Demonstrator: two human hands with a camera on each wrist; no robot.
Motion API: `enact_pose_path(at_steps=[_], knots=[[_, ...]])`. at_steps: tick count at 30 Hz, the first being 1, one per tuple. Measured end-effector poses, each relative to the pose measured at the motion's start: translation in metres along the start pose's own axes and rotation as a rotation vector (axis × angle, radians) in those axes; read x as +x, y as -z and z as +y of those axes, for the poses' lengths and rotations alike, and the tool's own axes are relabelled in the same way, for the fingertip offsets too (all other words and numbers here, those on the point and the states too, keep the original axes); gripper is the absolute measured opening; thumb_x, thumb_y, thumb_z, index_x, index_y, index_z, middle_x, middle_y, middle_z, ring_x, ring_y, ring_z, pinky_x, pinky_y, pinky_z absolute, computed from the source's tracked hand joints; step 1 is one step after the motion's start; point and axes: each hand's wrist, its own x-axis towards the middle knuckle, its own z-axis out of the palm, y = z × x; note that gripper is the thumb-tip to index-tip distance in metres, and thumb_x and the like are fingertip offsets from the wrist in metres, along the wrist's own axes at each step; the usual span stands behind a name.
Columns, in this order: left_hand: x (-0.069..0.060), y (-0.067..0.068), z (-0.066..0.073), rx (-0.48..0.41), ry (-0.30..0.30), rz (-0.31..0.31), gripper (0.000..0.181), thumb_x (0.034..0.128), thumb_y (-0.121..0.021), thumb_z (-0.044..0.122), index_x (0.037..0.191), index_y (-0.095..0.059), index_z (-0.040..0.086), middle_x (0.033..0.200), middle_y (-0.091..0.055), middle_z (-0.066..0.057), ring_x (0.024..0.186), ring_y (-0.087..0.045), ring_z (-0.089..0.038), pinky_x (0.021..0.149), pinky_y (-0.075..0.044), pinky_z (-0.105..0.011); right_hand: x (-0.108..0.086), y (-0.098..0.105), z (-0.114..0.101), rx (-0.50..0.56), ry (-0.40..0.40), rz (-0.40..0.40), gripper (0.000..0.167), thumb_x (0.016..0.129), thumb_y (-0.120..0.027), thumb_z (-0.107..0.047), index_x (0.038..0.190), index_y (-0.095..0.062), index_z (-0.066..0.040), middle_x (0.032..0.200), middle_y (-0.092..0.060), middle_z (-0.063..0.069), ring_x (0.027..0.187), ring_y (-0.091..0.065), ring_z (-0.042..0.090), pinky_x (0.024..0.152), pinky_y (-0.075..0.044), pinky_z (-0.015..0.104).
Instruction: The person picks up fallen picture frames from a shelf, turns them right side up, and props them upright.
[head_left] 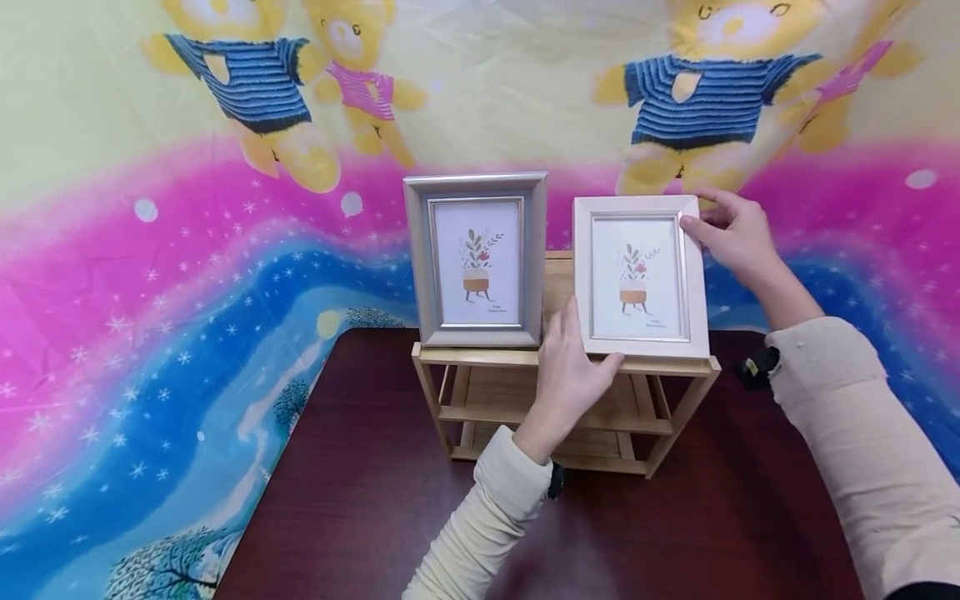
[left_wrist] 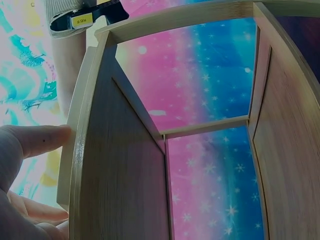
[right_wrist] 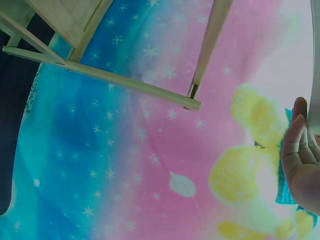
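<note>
A white picture frame with a plant print leans slightly back on the top of a wooden shelf rack. At its upper right corner my right hand pinches the edge, thumb on the front and fingers behind. My left hand holds the lower left corner, its fingers along the left side and its thumb by the bottom edge. In the left wrist view the thumb touches a pale edge beside the rack. A grey-silver picture frame with the same print stands to the left.
The rack stands on a dark red-brown table, near its back edge. Behind hangs a cloth backdrop with printed bears, pink and blue bands and snowflakes. Below the top, the rack has two lower shelves.
</note>
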Motion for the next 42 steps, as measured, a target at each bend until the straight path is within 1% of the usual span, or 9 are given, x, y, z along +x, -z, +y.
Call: enact_pose_path(at_steps=[7,10,22,30,32,34,36,37,42], knots=[[0.0,-0.002,-0.001,0.02,-0.025,0.016,0.088,0.0676,-0.079,0.023,0.136,-0.032,-0.006,0.128,-0.045,-0.019,0.115,-0.048,-0.028,0.096,-0.039,-0.036,-0.004,0.005,-0.007,0.05,0.043,0.058,0.049,0.087,-0.06,-0.025,0.134,-0.048,-0.014,0.09,-0.058,-0.011,0.067,-0.054,0.0,0.051,-0.044,0.013],[0.0,-0.003,-0.002,0.022,-0.03,0.02,0.088,0.068,-0.079,0.022,0.137,-0.031,-0.005,0.129,-0.044,-0.019,0.115,-0.047,-0.028,0.096,-0.039,-0.036,-0.005,0.006,-0.009,0.082,0.081,0.076,0.046,0.087,-0.061,-0.021,0.131,-0.05,-0.013,0.087,-0.058,-0.016,0.068,-0.055,-0.002,0.051,-0.045,0.012],[0.001,-0.006,-0.003,0.09,-0.066,0.044,0.088,0.0706,-0.077,0.019,0.139,-0.027,-0.004,0.131,-0.042,-0.02,0.112,-0.05,-0.029,0.091,-0.044,-0.034,-0.008,0.009,-0.019,0.129,0.167,0.139,0.042,0.085,-0.062,-0.014,0.127,-0.055,-0.017,0.088,-0.059,-0.017,0.07,-0.058,-0.002,0.053,-0.045,0.01],[0.003,-0.004,-0.006,0.088,-0.135,0.063,0.079,0.0733,-0.073,0.011,0.137,-0.029,-0.006,0.128,-0.044,-0.02,0.11,-0.051,-0.029,0.088,-0.046,-0.034,-0.01,0.011,-0.021,0.173,0.214,0.176,0.041,0.084,-0.063,-0.011,0.124,-0.057,-0.016,0.09,-0.06,-0.016,0.076,-0.059,-0.002,0.063,-0.045,0.008],[0.004,-0.002,-0.006,0.08,-0.151,0.065,0.075,0.0744,-0.071,0.009,0.136,-0.03,-0.006,0.128,-0.045,-0.02,0.104,-0.055,-0.028,0.084,-0.048,-0.033,-0.011,0.011,-0.021,0.181,0.221,0.181,0.04,0.084,-0.064,-0.011,0.124,-0.057,-0.016,0.09,-0.06,-0.016,0.076,-0.059,-0.002,0.063,-0.045,0.008],[0.004,0.001,-0.007,0.071,-0.169,0.068,0.071,0.0755,-0.069,0.007,0.135,-0.032,-0.006,0.128,-0.047,-0.019,0.092,-0.059,-0.025,0.078,-0.051,-0.03,-0.011,0.011,-0.022,0.182,0.227,0.186,0.04,0.084,-0.064,-0.011,0.123,-0.057,-0.016,0.092,-0.061,-0.015,0.077,-0.059,-0.003,0.064,-0.045,0.008],[0.005,0.004,-0.008,0.063,-0.187,0.068,0.068,0.0758,-0.066,0.003,0.135,-0.034,-0.006,0.128,-0.049,-0.019,0.081,-0.059,-0.022,0.072,-0.052,-0.027,-0.012,0.011,-0.023,0.182,0.233,0.192,0.04,0.084,-0.063,-0.011,0.123,-0.057,-0.016,0.094,-0.062,-0.015,0.077,-0.059,-0.003,0.065,-0.045,0.008],[0.005,0.005,-0.009,0.059,-0.196,0.065,0.066,0.076,-0.064,0.0,0.135,-0.034,-0.006,0.128,-0.049,-0.019,0.08,-0.059,-0.022,0.072,-0.052,-0.027,-0.013,0.012,-0.023,0.186,0.236,0.194,0.04,0.084,-0.063,-0.011,0.123,-0.057,-0.015,0.094,-0.062,-0.014,0.078,-0.059,-0.004,0.065,-0.045,0.008],[0.006,0.007,-0.013,0.043,-0.217,0.045,0.066,0.0761,-0.062,-0.005,0.136,-0.034,-0.004,0.125,-0.052,-0.018,0.099,-0.059,-0.027,0.086,-0.047,-0.029,-0.013,0.012,-0.023,0.232,0.257,0.203,0.039,0.084,-0.063,-0.007,0.122,-0.058,-0.014,0.091,-0.062,-0.014,0.077,-0.061,-0.002,0.065,-0.046,0.008]])
